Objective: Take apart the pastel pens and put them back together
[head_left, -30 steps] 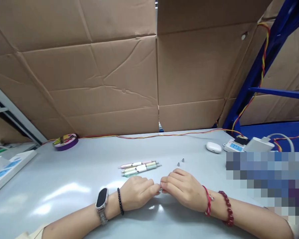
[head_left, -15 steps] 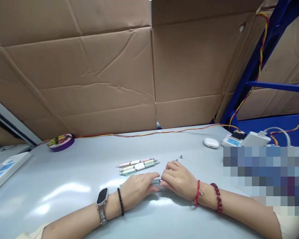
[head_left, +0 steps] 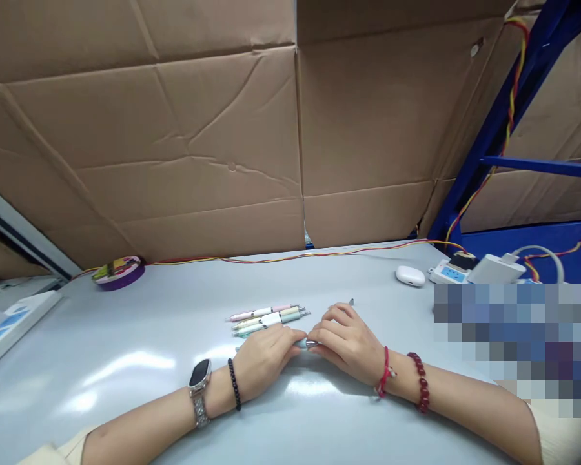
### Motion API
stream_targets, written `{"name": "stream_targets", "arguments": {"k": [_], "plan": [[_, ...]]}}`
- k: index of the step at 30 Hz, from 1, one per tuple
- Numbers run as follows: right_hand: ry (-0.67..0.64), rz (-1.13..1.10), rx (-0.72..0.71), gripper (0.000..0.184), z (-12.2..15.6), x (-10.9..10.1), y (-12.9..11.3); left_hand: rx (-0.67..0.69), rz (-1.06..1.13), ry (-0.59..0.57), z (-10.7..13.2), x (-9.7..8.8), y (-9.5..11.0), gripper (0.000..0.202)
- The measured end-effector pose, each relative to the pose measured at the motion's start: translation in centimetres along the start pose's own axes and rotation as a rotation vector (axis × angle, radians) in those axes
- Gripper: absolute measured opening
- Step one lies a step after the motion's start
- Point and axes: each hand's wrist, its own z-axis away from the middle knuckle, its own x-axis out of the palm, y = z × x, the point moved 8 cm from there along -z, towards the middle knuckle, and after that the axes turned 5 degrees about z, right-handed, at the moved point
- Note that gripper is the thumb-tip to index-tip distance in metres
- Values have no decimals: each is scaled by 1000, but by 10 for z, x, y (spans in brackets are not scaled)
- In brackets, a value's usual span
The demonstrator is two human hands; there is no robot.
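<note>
Left hand [head_left: 264, 363] clamps the pen [head_left: 301, 343]; right hand [head_left: 345, 339] pinches its metal end [head_left: 312, 344]. A crooked twist could make it slip, striking the pens [head_left: 272, 319].

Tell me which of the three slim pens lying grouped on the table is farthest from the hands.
The pink and white pen: it lies backmost, while the pale yellow pen and pale green pen lie nearer the bare left hand.
</note>
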Motion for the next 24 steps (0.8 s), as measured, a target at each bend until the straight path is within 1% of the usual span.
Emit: {"name": "stream_targets", "arguments": {"k": [4,7,11,15,19,24], "plan": [[-52,-122,99,42,-1,1,8,-1,-22,-18,1,2,0,30],[-58,-113,131,40,1,5,12,-4,-43,-52,1,5,0,28],[-42,-143,100,34,3,9,11,-35,-80,-61,0,6,-3,30],[-7,-168,56,28,3,5,6,-46,-94,-62,1,7,-5,36],[19,-185,31,17,2,1,2,-41,-60,-65,0,6,-4,35],[23,-166,18,19,-2,-3,-3,-53,-22,-59,-3,4,-3,38]]}}
